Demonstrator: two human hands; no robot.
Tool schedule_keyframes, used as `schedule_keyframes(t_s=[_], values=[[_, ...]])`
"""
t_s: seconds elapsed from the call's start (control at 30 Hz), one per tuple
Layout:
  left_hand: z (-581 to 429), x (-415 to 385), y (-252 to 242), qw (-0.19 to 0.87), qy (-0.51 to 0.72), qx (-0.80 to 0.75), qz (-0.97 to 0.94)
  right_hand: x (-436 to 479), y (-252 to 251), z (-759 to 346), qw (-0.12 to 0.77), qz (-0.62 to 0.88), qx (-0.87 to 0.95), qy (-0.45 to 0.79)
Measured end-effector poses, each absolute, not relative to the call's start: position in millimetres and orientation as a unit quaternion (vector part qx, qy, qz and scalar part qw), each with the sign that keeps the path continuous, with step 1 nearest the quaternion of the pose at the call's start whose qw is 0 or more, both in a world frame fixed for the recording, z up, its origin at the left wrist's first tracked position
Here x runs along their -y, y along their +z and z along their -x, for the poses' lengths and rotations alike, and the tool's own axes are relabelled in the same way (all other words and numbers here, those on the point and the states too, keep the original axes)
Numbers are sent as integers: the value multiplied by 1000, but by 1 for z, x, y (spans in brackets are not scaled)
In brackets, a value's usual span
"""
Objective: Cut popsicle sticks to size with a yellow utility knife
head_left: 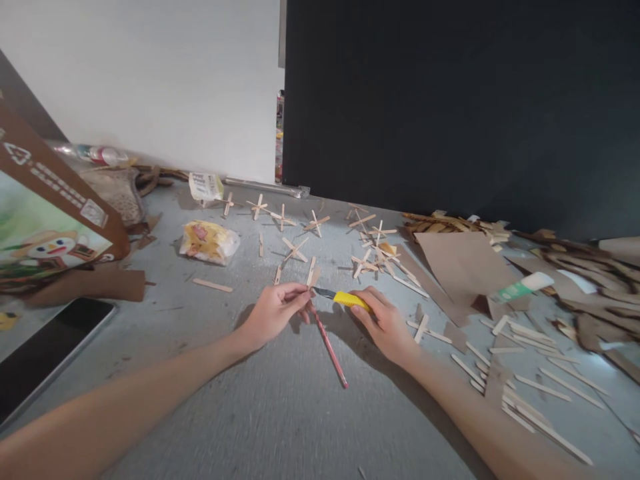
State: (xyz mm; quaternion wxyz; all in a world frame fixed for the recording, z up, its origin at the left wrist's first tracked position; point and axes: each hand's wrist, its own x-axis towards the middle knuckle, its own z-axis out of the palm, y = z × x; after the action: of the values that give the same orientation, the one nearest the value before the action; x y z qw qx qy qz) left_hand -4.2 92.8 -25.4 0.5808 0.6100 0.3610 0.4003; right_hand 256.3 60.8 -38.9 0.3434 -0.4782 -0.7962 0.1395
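Note:
My left hand (280, 310) is closed, with thumb and forefinger pinching a wooden craft stick (312, 268) that points away from me. My right hand (383, 323) grips a yellow utility knife (350, 300), its dark blade reaching to the stick beside my left fingertips. A red pencil (331, 350) slants down from under my left fingers; whether they touch it I cannot tell. Just beyond my left hand lies a short piece of stick (277, 275). Farther back, several crossed-stick pieces (294, 250) are spread over the grey table (240, 407).
Loose craft sticks (543, 387) and a glue stick (525, 287) on brown cardboard (455, 267) lie at right. On the left are a phone (50, 353), a printed box (60, 207) and a yellow packet (207, 241). White and black panels (450, 100) stand behind.

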Motion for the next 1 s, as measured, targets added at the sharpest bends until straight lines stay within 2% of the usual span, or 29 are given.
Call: schedule_keyframes(t_s=[1.0], values=[[5,-95,-29,566,395,-357,-629,-59,-36,-256,341,482,790,162]])
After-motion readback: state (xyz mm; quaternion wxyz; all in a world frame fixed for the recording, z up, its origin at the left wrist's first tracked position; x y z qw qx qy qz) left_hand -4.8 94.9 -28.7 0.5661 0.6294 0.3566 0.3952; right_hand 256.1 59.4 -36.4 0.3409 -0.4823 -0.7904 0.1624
